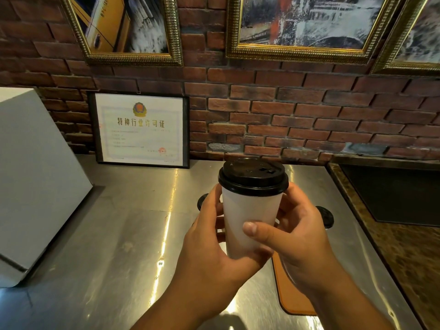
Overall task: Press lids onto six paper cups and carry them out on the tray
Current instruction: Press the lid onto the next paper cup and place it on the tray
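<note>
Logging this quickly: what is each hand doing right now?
Left hand: fingers curled round the lidded paper cup, holding it.
Right hand: holds the same cup, thumb across its front.

Head view, downward, seemingly near cup [250, 210]

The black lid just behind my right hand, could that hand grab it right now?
Probably not yet: the right hand grips the cup together with the left hand. Once freed, the black lid lies close, nothing visibly between.
</note>
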### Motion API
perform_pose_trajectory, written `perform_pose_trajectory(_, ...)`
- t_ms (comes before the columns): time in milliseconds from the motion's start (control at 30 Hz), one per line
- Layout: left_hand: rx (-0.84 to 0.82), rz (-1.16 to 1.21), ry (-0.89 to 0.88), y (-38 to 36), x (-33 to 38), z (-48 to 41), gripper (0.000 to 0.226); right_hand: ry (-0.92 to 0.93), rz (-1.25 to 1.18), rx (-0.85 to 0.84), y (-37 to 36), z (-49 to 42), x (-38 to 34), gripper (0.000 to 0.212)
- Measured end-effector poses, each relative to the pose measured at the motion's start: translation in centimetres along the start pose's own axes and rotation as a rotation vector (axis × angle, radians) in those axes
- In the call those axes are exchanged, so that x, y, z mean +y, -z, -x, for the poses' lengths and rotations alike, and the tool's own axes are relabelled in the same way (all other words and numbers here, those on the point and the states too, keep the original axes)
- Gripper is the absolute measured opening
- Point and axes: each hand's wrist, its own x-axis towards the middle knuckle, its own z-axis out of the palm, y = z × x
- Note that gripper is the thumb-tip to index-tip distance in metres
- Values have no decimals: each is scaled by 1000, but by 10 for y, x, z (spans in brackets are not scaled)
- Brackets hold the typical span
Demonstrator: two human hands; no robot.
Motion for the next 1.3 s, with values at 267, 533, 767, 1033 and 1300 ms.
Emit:
perform_pose_trajectory(267, -5, -1, 2, 1, 1, -1, 115, -20, -4, -18, 0, -2, -2, 75)
perform_pose_trajectory(533, 3, 15, 10, 2, 2, -3, 113, -26, -23, -6, 0, -7, 0, 85)
perform_pose_trajectory(767, -26, 15, 23, 1, -3, -5, 119, -25, -37, -7, 0, -7, 1, 78)
perform_pose_trajectory(1033, -2, 42, 54, 0, -6, -6, 113, -44, -28, -18, -3, -7, 2, 85)
perform_pose_trajectory(1300, -11, 22, 46, 1, -10, -4, 116, -33, -7, 20, -4, -7, -1, 86)
